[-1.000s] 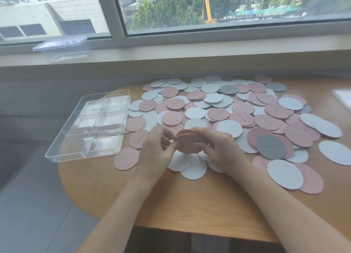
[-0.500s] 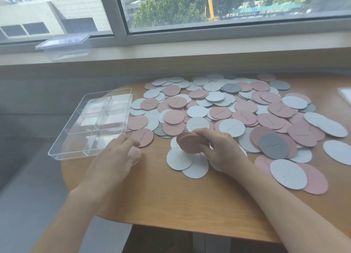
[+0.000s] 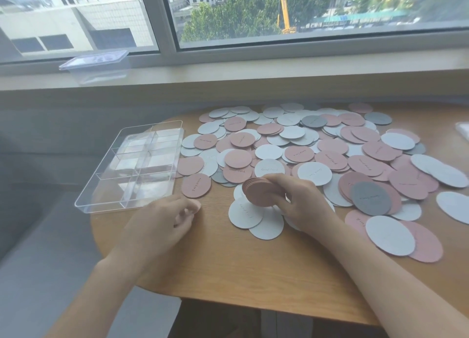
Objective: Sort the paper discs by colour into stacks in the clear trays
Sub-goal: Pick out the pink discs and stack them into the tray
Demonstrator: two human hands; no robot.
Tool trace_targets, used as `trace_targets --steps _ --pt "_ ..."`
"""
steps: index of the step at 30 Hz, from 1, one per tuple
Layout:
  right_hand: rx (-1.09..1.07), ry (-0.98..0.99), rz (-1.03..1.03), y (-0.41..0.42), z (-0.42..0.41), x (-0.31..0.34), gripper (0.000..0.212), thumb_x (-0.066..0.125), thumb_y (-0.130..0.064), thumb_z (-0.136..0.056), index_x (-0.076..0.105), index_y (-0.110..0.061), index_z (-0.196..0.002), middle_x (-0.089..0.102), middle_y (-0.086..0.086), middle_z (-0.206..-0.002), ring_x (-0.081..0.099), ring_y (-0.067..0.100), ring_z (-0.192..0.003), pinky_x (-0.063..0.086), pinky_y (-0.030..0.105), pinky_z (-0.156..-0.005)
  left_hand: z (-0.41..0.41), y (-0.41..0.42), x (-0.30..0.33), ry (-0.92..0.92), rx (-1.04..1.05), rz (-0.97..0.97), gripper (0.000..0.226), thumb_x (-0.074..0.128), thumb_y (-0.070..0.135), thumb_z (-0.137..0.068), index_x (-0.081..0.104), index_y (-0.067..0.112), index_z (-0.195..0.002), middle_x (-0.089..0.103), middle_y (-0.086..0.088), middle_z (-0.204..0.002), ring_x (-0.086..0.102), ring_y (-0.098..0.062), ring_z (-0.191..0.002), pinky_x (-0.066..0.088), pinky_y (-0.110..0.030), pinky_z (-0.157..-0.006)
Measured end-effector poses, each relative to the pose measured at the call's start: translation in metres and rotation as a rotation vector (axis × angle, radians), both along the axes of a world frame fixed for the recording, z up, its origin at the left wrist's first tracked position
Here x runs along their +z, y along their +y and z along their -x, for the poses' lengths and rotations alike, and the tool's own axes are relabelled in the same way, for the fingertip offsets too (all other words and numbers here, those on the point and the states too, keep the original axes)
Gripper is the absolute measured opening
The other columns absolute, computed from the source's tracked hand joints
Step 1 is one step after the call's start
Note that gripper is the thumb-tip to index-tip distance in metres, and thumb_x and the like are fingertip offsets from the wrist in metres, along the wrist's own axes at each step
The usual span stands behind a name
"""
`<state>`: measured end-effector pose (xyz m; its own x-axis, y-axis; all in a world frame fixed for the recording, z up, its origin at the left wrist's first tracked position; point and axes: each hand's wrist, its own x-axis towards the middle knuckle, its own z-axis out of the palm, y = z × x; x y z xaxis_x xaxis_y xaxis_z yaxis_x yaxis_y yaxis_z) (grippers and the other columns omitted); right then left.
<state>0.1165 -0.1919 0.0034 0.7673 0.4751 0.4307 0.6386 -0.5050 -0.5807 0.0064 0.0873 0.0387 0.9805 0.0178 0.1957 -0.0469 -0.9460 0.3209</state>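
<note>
A stack of pink discs, thin, light and likely slippery, is clamped at its rim by the right hand at the counter's centre, while another pink disc, at 9 o'clock, is pinched at the edge by the left hand near the tray.

Right hand grips a stack of pink round paper discs above the wooden desk. Left hand pinches a single pink disc just beside the clear plastic divided tray. Loose pink, white and grey paper discs cover the desk beyond.
</note>
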Motion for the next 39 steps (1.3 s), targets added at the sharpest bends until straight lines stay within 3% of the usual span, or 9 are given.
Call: trace_targets --steps 6,11,15,17,20,25,35,37,39 --pt "-0.009 0.019 -0.018 0.000 0.001 0.001 0.038 0.067 -0.001 -0.085 0.067 -0.016 -0.120 0.063 -0.019 -0.093 0.056 0.007 -0.083 0.040 0.005 -0.073 0.000 -0.026 0.001 -0.305 0.052 0.328 0.023 0.066 0.007 -0.092 0.074 0.027 -0.101 0.070 0.023 -0.095 0.066 0.001 -0.086 0.049 -0.011 -0.073" --pt "0.004 0.019 -0.039 0.001 0.000 0.001 0.038 0.066 0.000 -0.084 0.068 -0.017 -0.118 0.064 -0.019 -0.091 0.057 0.008 -0.083 0.040 0.006 -0.072 -0.019 -0.055 -0.004 -0.317 0.040 0.529 0.019 0.062 0.006 -0.095 0.071 0.022 -0.102 0.071 0.012 -0.098 0.068 -0.004 -0.089 0.045 -0.007 -0.076" --pt "0.040 0.025 -0.093 0.002 0.002 0.003 0.036 0.062 -0.011 -0.082 0.069 -0.018 -0.117 0.067 -0.019 -0.091 0.058 -0.003 -0.081 0.040 0.005 -0.072 -0.038 -0.076 -0.015 -0.333 0.059 0.561 0.016 0.061 0.007 -0.095 0.069 0.020 -0.101 0.066 0.013 -0.097 0.066 -0.004 -0.092 0.049 -0.011 -0.077" --pt "0.049 0.023 -0.104 0.002 0.002 0.003 0.036 0.063 -0.016 -0.083 0.069 -0.019 -0.118 0.071 -0.014 -0.094 0.060 0.002 -0.083 0.043 0.008 -0.073 -0.045 -0.084 -0.021 -0.320 0.041 0.591 0.016 0.059 0.007 -0.095 0.066 0.020 -0.102 0.068 0.011 -0.103 0.067 -0.001 -0.093 0.053 -0.016 -0.078" --pt "0.060 -0.023 -0.085 0.001 0.001 0.001 0.035 0.066 -0.018 -0.087 0.067 -0.019 -0.121 0.071 -0.012 -0.099 0.059 0.005 -0.083 0.042 0.008 -0.075 -0.049 -0.090 -0.027 -0.325 0.030 0.597 0.016 0.056 0.006 -0.096 0.062 0.019 -0.103 0.069 0.009 -0.109 0.068 -0.001 -0.093 0.048 -0.010 -0.076" --pt "0.044 -0.073 -0.055 0.003 0.000 -0.001 0.037 0.059 -0.017 -0.091 0.063 -0.018 -0.128 0.070 -0.010 -0.102 0.050 -0.011 -0.079 0.036 0.003 -0.073 -0.047 -0.092 -0.031 -0.276 0.012 0.687 0.017 0.063 0.006 -0.095 0.059 0.016 -0.108 0.068 0.010 -0.103 0.067 0.005 -0.094 0.048 -0.007 -0.071" --pt "0.061 -0.064 -0.031 0.005 -0.005 -0.008 0.038 0.067 -0.020 -0.090 0.061 -0.018 -0.128 0.068 -0.008 -0.103 0.051 0.002 -0.082 0.036 0.006 -0.074 -0.051 -0.089 -0.037 -0.343 -0.047 0.593 0.017 0.068 0.008 -0.091 0.059 0.018 -0.102 0.066 0.012 -0.097 0.066 -0.006 -0.092 0.055 -0.022 -0.073" --pt "0.047 -0.089 -0.041 0.004 -0.006 -0.008 0.036 0.063 -0.018 -0.089 0.063 -0.017 -0.125 0.069 -0.007 -0.104 0.055 0.006 -0.083 0.037 0.007 -0.074 -0.051 -0.087 -0.038 -0.345 -0.035 0.529 0.018 0.070 0.013 -0.090 0.059 0.023 -0.101 0.063 0.014 -0.092 0.063 -0.010 -0.088 0.052 -0.029 -0.069" --pt "0.044 -0.111 -0.039 0.003 -0.005 -0.008 0.038 0.062 -0.013 -0.088 0.062 -0.015 -0.126 0.069 -0.006 -0.104 0.057 0.009 -0.084 0.040 0.011 -0.074 -0.051 -0.085 -0.039 -0.349 -0.032 0.518 0.019 0.072 0.014 -0.089 0.059 0.025 -0.099 0.061 0.015 -0.087 0.061 -0.011 -0.082 0.047 -0.025 -0.066"
